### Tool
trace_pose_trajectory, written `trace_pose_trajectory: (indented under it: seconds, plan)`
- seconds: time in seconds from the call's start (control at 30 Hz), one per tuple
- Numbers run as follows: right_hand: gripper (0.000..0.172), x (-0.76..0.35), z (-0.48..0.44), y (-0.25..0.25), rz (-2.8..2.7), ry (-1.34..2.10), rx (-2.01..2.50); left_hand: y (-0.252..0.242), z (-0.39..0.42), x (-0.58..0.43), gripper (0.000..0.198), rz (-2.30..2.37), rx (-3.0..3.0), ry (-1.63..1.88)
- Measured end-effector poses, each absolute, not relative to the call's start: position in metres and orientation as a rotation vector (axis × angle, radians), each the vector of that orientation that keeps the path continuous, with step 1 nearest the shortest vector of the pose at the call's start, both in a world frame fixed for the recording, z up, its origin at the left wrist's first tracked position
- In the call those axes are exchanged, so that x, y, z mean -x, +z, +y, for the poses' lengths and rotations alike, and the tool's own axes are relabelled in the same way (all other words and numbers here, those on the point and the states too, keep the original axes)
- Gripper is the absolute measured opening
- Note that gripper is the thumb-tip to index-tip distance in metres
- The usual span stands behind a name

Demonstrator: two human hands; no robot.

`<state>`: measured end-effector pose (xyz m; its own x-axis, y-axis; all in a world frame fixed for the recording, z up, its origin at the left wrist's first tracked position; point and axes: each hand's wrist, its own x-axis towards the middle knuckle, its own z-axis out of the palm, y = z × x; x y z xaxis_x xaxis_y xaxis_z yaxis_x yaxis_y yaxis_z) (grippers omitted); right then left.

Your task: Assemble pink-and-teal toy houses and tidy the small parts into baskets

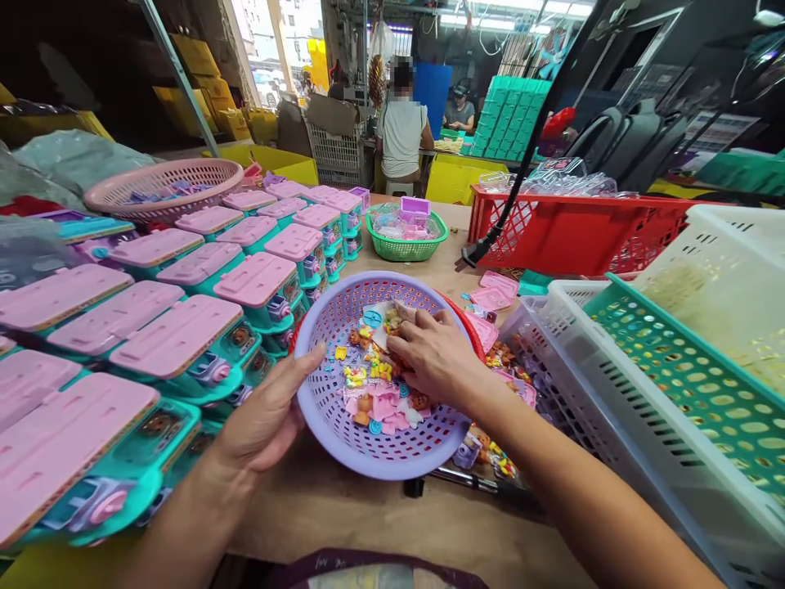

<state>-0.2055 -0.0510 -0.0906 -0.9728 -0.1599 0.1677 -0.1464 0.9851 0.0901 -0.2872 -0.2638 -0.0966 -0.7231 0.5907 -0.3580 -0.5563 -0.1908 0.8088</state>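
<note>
A round lavender plastic basket (325, 446) is tilted toward me in the middle of the view. My left hand (266, 409) grips its left rim, thumb over the edge and fingers underneath. Inside it lie small toy parts (380, 393): pink pieces, yellow figures, brown bear shapes and blue bits. My right hand (432, 352) reaches into the basket with bent fingers among the parts; its fingertips are partly hidden, so what they hold cannot be made out. Part of a red basket (469, 323) shows behind the lavender one.
Stacked teal toy boxes with pink lids (177, 343) fill the left. A green basket (408, 245) stands beyond, a red crate (570, 233) at the back right. White crates (619, 393) line the right. A black arm (521, 164) hangs down. Two people (401, 135) sit in the background.
</note>
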Motion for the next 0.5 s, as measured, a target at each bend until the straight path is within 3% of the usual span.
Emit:
trace_pose_trajectory:
  seconds: [0.3, 0.5]
  plan:
    - [0.036, 0.195, -0.03, -0.097, -2.84, 0.138, -0.034, -0.096, -0.265, 0.284, 0.049, 1.307, -0.074, 1.999]
    - [0.027, 0.192, -0.022, -0.1, -2.566, 0.523, 0.028, -0.093, -0.266, 0.282, 0.056, 1.346, -0.03, 1.977]
